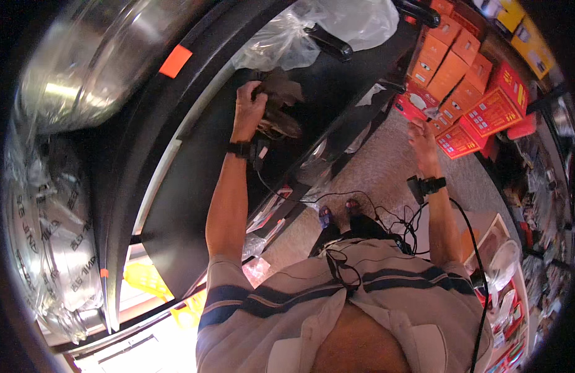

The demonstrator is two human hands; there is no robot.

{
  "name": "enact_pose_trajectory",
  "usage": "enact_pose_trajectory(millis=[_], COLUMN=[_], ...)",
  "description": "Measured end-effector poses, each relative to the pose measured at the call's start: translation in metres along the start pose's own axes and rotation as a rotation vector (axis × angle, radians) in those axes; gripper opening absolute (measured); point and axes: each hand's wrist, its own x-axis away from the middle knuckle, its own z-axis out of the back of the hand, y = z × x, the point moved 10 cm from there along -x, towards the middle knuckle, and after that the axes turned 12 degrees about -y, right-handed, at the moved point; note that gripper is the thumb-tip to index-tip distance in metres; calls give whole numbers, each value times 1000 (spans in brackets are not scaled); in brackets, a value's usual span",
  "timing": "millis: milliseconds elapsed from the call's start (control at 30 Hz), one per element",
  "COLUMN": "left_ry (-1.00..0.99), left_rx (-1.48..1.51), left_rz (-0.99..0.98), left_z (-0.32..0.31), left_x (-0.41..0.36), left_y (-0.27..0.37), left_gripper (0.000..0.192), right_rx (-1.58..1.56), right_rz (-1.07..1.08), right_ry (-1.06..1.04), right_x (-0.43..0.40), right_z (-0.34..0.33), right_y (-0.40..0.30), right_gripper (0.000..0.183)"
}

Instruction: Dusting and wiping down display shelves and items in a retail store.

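My left hand (251,108) is over a dark shelf board (189,186), its fingers closed on a crumpled dark brown cloth (281,88). Folds of the cloth hang beside the fingers, partly lost against the dark shelf. My right hand (423,145) is raised over the floor, close to the stacked orange and red boxes (448,65). Its fingers are half curled, and whether anything small lies between them is not clear. A black wrist strap with a small device sits on each wrist.
Clear plastic bags (278,42) lie at the shelf's far end near black handles (334,43). Plastic-wrapped metal ware (73,233) stands at left. Black cables (408,219) hang near my right arm. A yellow plastic item (147,278) is below the shelf. Packed shelves line the right.
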Motion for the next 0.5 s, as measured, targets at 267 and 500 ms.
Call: enact_pose_trajectory(millis=[267, 500], left_ry=[-306, -303], left_rx=[-411, -717], left_rz=[303, -234], left_z=[-115, -185], left_x=[-24, -20], left_y=[5, 93], left_gripper=[68, 54], right_rx=[-81, 121], right_rz=[136, -139], right_ry=[55, 79], right_x=[31, 39], right_z=[9, -10], right_y=[19, 38], right_gripper=[36, 36])
